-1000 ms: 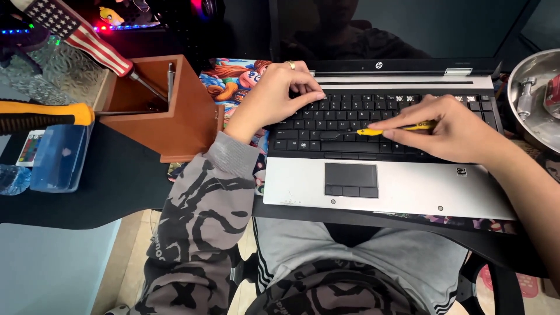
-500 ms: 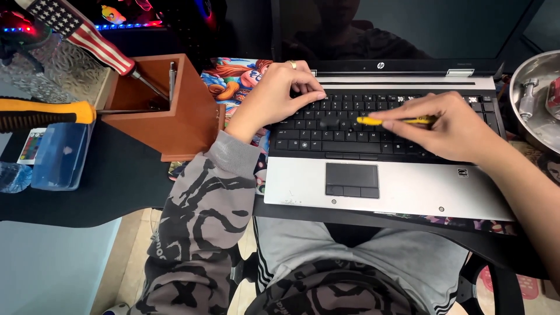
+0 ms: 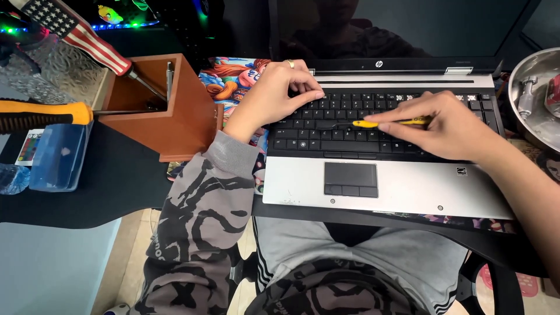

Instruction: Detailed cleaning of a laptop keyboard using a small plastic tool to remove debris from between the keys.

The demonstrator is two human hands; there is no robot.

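Head view. Your right hand [image 3: 449, 125] has its fingers closed on a small yellow screwdriver [image 3: 389, 122], held almost flat, its dark tip pointing to 9 o'clock onto the black keyboard [image 3: 350, 137] of the laptop [image 3: 408, 186]. Your left hand [image 3: 274, 96] lies at 10 o'clock of that tip, fingers curled loosely onto the upper key rows, gripping nothing. Keep this hand pressed down to steady the laptop. Keep the shaft low and lever gently; a steep angle would likely scratch a key. At 9 o'clock of the laptop, a wooden box [image 3: 175, 116] stands on the dark worktop [image 3: 111, 186]. A metal bowl [image 3: 534, 99] sits at 3 o'clock.
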